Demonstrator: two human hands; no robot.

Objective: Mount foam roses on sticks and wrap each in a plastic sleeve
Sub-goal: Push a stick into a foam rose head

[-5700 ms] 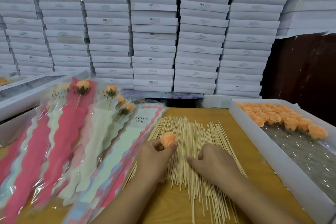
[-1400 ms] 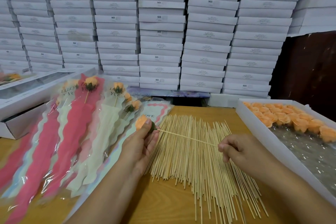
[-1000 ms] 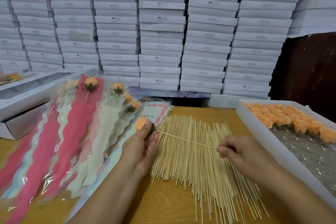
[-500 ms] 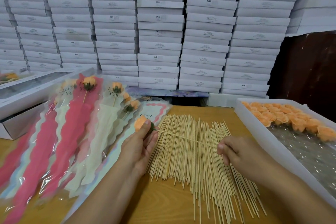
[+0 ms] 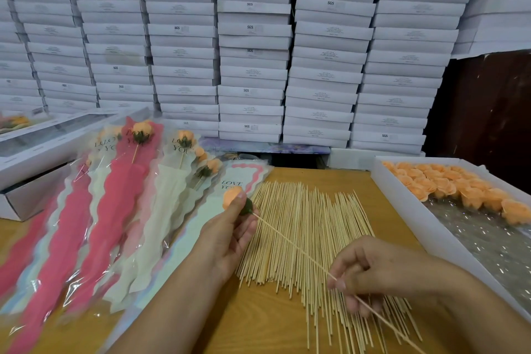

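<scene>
Behind your table (image 5: 287, 333) stands a wall of stacked white boxes (image 5: 253, 46), and on the table's right edge sits the white tray (image 5: 402, 204) holding the loose orange foam roses (image 5: 448, 184). On your left lie the plastic sleeves (image 5: 94, 224), several with mounted roses inside and the nearest one, printed LOVE YOU, lying flat beside your left hand. In the middle the spare sticks (image 5: 304, 233) are spread out in a fan.

Your left hand (image 5: 230, 236) has its fingers curled round one foam rose (image 5: 233, 200), thumb over the bloom, the green base showing just below. Your right hand (image 5: 370, 276) pinches the stick (image 5: 290, 244) between thumb and fingertips, part way along its length, with the tail end running past the hand toward you.

The stick's long axis runs on a diagonal, from your right hand up and to the left, and its far tip meets the rose's green base. How deep it sits cannot be made out. The push, I judge, goes straight along that line. The nearest sleeve lies closer to your left hand, so that side should lead the rose in.
</scene>
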